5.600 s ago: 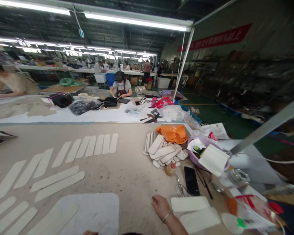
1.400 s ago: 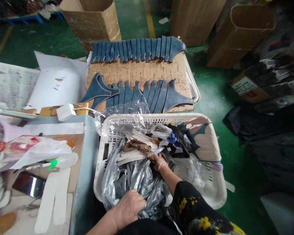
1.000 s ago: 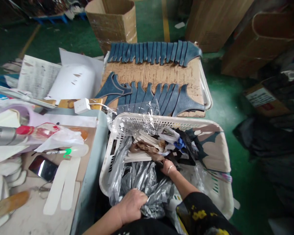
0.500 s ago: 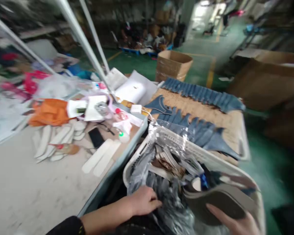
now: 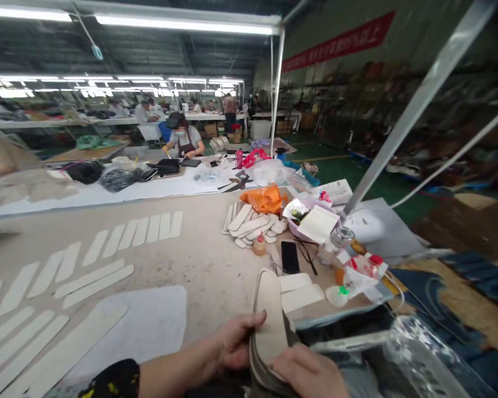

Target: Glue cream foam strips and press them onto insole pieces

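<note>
A stack of long, round-cornered flat pieces (image 5: 269,318), pale on top with darker layers below, stands tilted over the table's near edge. My left hand (image 5: 238,337) grips its left side, thumb on the top piece. Across its lower right part lies my right hand (image 5: 309,370), fingers wrapped over the edge. Just beyond the stack are two white strips (image 5: 301,296), a black phone (image 5: 290,257) and a small glue bottle (image 5: 259,245). A heap of similar pale pieces (image 5: 251,224) lies farther back.
White strips (image 5: 133,235) lie in rows on the table (image 5: 207,265) to the left. An orange bag (image 5: 263,198), a jar (image 5: 336,243) and a green-capped bottle (image 5: 337,296) sit at the right. A plastic-lined basket (image 5: 427,359) stands right of the table. A co-worker (image 5: 185,138) sits across.
My view has swung left from the basket to the table. The stack in my right hand has come out of the basket, and my left hand has left the plastic and now grips it too.
</note>
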